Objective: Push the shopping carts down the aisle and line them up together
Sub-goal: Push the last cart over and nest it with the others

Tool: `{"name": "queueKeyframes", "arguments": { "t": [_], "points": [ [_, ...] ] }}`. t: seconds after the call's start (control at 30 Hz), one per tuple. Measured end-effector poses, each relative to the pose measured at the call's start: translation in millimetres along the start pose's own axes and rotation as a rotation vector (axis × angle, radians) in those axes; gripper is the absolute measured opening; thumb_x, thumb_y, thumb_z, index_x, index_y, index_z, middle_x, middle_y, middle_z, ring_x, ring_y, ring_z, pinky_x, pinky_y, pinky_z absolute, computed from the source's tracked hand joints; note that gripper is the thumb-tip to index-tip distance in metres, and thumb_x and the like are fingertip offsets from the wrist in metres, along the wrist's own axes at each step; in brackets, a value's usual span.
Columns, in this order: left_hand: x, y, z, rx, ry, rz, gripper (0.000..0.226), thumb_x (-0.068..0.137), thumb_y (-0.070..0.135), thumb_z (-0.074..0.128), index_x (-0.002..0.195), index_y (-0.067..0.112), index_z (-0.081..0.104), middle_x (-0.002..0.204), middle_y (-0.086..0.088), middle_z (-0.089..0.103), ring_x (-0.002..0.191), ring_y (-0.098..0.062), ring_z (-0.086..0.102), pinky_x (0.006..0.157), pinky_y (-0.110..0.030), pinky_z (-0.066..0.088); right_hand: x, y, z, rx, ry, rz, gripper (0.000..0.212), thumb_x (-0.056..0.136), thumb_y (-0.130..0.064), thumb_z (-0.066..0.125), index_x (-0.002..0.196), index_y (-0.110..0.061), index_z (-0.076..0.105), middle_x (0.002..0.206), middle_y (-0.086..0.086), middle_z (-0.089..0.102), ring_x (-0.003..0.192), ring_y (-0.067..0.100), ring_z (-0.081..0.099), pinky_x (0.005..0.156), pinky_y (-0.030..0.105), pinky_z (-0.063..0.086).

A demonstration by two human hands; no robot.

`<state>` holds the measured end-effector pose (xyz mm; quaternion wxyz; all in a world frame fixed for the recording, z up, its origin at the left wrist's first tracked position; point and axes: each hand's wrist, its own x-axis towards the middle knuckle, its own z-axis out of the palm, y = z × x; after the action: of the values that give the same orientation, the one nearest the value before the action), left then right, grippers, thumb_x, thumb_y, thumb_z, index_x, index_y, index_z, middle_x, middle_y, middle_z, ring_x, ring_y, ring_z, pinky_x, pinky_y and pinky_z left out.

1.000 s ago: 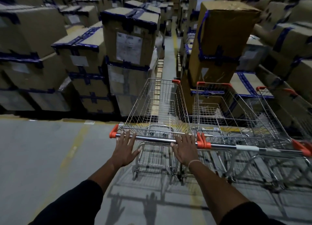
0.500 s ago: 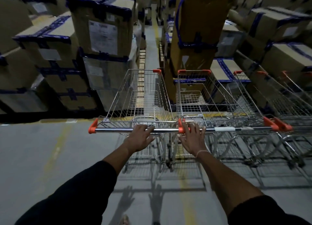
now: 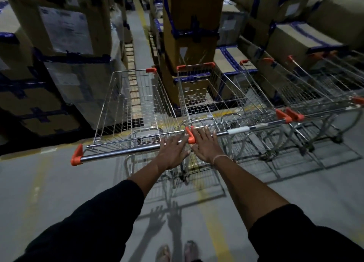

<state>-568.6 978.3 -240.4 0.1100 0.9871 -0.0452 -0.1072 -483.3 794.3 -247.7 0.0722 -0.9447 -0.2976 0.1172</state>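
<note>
The left hand (image 3: 171, 150) has slid right along the handle of the left cart (image 3: 126, 112) and now lies flat beside the right hand (image 3: 204, 145), fingers spread, where before it curled mid-bar; the handle now slants, left end nearer

The left cart (image 3: 136, 112) stands just beside a row of carts (image 3: 256, 104) on its right, stacked boxes (image 3: 65, 45) behind them.

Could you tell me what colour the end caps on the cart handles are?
Orange, on a bare metal handle; the end cap shows clearly in the head view.
</note>
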Motion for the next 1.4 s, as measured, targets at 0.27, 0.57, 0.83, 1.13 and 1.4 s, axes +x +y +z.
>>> {"name": "queueKeyframes", "arguments": {
  "t": [0.27, 0.57, 0.83, 1.13, 1.4],
  "points": [
    [26.2, 41.7, 2.6, 0.098, 0.030, 0.184, 0.089, 0.095, 0.067, 0.013, 0.164, 0.012, 0.016, 0.172, -0.017, 0.004, 0.159, -0.040, 0.000, 0.125, -0.066, 0.005, -29.6, 62.1, -1.9, 0.030, 0.049, 0.084, 0.090, 0.106, -0.051, 0.053, 0.171, -0.025, -0.002, 0.178, 0.008, -0.011, 0.163, 0.032, -0.017, 0.132, 0.055, -0.005],
    [110.0, 148.7, 6.2, 0.056, 0.065, 0.198, 0.087, 0.094, 0.058, 0.015, 0.161, 0.004, 0.027, 0.163, -0.025, 0.030, 0.150, -0.043, 0.030, 0.123, -0.052, 0.021, -50.7, 220.9, -37.8, -0.010, 0.061, 0.182, 0.079, 0.109, -0.051, 0.046, 0.170, -0.033, -0.001, 0.178, 0.004, -0.012, 0.163, 0.032, -0.015, 0.130, 0.060, -0.005],
    [201.8, 271.3, 24.4, 0.065, 0.091, 0.078, 0.086, 0.094, 0.064, 0.015, 0.163, 0.012, 0.020, 0.164, -0.019, 0.030, 0.147, -0.041, 0.031, 0.120, -0.057, 0.025, -56.9, 381.7, -74.1, -0.066, 0.136, 0.218, 0.086, 0.107, -0.065, 0.035, 0.171, -0.022, -0.003, 0.176, 0.014, -0.014, 0.161, 0.039, -0.018, 0.129, 0.059, -0.012],
    [275.0, 367.1, 19.7, -0.037, 0.102, 0.010, 0.067, 0.106, 0.051, 0.039, 0.162, 0.022, 0.019, 0.158, -0.015, 0.038, 0.143, -0.036, 0.036, 0.119, -0.055, 0.024, -38.5, 489.2, -121.8, 0.016, 0.001, 0.171, 0.063, 0.093, -0.044, 0.069, 0.146, -0.015, 0.048, 0.157, 0.016, 0.045, 0.153, 0.041, 0.028, 0.130, 0.058, 0.012],
    [303.2, 405.1, 16.5, -0.084, 0.117, -0.094, 0.072, 0.108, 0.050, 0.039, 0.164, 0.015, 0.012, 0.155, -0.014, 0.043, 0.135, -0.034, 0.042, 0.110, -0.049, 0.029, 0.0, 479.3, -115.4, 0.015, 0.003, 0.196, 0.045, 0.091, -0.040, 0.080, 0.128, -0.022, 0.061, 0.118, 0.006, 0.072, 0.127, 0.033, 0.058, 0.118, 0.047, 0.029]
  ]
}}
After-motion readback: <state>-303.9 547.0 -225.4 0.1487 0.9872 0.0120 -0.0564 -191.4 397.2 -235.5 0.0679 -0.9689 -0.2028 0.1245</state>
